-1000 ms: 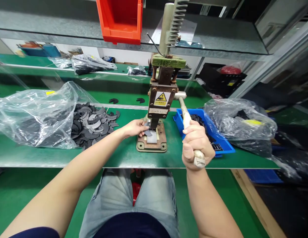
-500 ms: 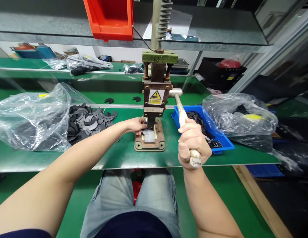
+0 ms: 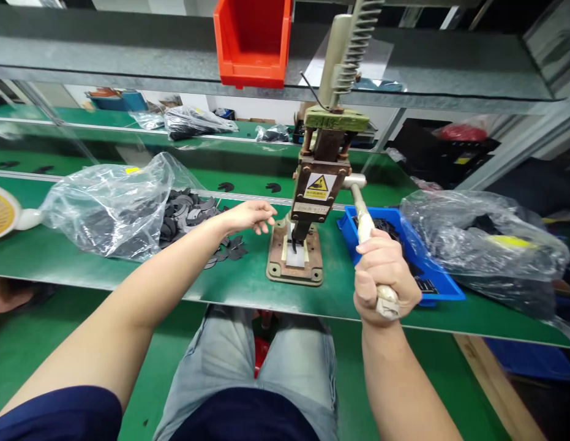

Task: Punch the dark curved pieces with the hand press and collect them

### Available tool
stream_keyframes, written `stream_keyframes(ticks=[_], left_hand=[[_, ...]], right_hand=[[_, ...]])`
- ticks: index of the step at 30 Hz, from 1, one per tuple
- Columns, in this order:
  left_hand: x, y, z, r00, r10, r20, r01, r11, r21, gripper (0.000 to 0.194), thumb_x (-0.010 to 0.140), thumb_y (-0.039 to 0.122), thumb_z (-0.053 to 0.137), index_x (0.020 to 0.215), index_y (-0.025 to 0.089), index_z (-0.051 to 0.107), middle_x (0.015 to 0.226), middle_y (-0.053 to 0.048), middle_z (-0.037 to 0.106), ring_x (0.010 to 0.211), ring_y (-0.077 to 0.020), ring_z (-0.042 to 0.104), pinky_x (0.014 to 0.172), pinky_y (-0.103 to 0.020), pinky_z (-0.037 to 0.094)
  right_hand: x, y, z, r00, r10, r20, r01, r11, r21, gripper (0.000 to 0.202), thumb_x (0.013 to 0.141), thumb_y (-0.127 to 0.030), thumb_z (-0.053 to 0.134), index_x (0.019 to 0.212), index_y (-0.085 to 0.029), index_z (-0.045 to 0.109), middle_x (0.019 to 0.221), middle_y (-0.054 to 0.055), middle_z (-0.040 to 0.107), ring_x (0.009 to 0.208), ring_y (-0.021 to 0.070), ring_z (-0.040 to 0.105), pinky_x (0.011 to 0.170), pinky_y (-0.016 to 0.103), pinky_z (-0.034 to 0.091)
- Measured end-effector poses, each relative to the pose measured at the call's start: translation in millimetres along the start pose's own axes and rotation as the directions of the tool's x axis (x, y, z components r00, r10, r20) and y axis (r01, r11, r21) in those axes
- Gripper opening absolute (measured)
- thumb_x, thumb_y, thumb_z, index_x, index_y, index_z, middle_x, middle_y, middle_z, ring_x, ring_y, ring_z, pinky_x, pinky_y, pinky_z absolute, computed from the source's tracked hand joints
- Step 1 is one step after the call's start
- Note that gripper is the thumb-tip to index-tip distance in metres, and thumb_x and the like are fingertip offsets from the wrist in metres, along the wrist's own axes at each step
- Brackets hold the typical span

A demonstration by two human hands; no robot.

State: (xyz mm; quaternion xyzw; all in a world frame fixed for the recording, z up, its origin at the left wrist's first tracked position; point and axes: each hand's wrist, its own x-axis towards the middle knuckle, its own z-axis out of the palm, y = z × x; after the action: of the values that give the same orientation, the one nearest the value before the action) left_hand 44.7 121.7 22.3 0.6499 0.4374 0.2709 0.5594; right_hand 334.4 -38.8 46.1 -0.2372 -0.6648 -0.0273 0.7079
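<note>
My right hand (image 3: 386, 272) is wrapped round the tape-covered lever handle (image 3: 363, 217) of a hand press (image 3: 319, 184). Beside the press, to its left, my left hand (image 3: 251, 215) hovers with its fingers apart and nothing in them. A small dark piece (image 3: 294, 244) shows under the press ram, above a light metal plate (image 3: 296, 257) on the base. Left of the press lies a pile of black curved pieces (image 3: 188, 211), partly inside a clear plastic bag (image 3: 110, 205). Several more black pieces (image 3: 230, 247) lie loose below my left wrist.
A blue tray (image 3: 443, 293) with black parts stands right of the press, beside another clear bag (image 3: 491, 245). Two black curved pieces lie behind the press area. A red bin (image 3: 252, 76) sits on the shelf above. A white-rimmed fan-like object (image 3: 9, 211) is at far left.
My left hand has drawn back leftward from the press base and its fingers have come apart. My right hand keeps its grip on the lever. The view has turned left.
</note>
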Motion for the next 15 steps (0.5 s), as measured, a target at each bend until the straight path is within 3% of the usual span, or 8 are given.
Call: stream_keyframes(ticks=[2,3,6,8,11,15], left_hand=[[-20,-10,-33.4,0.989,0.042,-0.144,0.001,0.957,0.29,0.032,0.09,0.046,0.071,0.104,0.018,0.066,0.09,-0.006,0.075,0.07,-0.0145,0.068,0.061,-0.025,0.05],[-30,-17,-47.9,0.983,0.061,-0.173,0.024,0.893,0.45,0.031,0.09,0.047,0.07,0.101,0.018,0.068,0.086,-0.004,0.075,0.071,-0.0153,0.068,0.064,-0.026,0.051],[-55,-39,-73.9,0.991,0.07,-0.117,0.044,0.649,0.76,0.032,0.086,0.047,0.071,0.108,0.023,0.073,0.097,-0.003,0.078,0.086,-0.0194,0.071,0.078,-0.029,0.053],[-65,-51,-75.4,0.997,0.071,-0.028,-0.011,0.506,0.862,0.039,0.082,0.047,0.076,0.115,0.025,0.074,0.111,-0.005,0.079,0.103,-0.0247,0.072,0.089,-0.032,0.053],[-68,-62,-64.0,0.994,0.067,0.089,-0.107,0.356,0.929,0.047,0.077,0.04,0.082,0.121,0.025,0.076,0.126,-0.01,0.075,0.122,-0.0318,0.065,0.103,-0.039,0.048],[-64,-66,-53.1,0.979,0.036,0.202,-0.204,0.296,0.933,0.038,0.08,0.034,0.08,0.117,0.028,0.078,0.129,-0.009,0.073,0.123,-0.0321,0.063,0.107,-0.041,0.045]], right_hand=[[0,1,2,1.0,0.003,-0.014,-0.003,1.0,0.003,0.025,0.079,-0.019,0.07,0.062,-0.024,0.054,0.063,-0.004,0.06,0.078,0.0202,0.066,0.099,0.06,0.056],[0,2,2,1.0,0.004,-0.016,-0.004,1.0,0.007,0.025,0.079,-0.02,0.07,0.062,-0.024,0.054,0.063,-0.004,0.06,0.078,0.0204,0.066,0.099,0.06,0.056],[0,2,3,1.0,0.004,-0.024,-0.004,1.0,0.007,0.024,0.08,-0.022,0.071,0.062,-0.025,0.055,0.062,-0.004,0.06,0.076,0.0212,0.066,0.099,0.06,0.056],[0,1,3,0.999,0.007,-0.033,-0.007,1.0,0.002,0.024,0.081,-0.023,0.071,0.062,-0.025,0.055,0.061,-0.003,0.06,0.076,0.0214,0.066,0.099,0.061,0.056],[0,0,4,0.999,0.011,-0.038,-0.011,1.0,-0.003,0.025,0.081,-0.023,0.071,0.062,-0.025,0.055,0.061,-0.003,0.06,0.076,0.0216,0.066,0.101,0.062,0.055],[1,0,4,0.999,0.0,-0.038,0.0,1.0,-0.004,0.026,0.081,-0.023,0.071,0.062,-0.024,0.053,0.061,-0.004,0.059,0.077,0.0211,0.065,0.1,0.062,0.055]])
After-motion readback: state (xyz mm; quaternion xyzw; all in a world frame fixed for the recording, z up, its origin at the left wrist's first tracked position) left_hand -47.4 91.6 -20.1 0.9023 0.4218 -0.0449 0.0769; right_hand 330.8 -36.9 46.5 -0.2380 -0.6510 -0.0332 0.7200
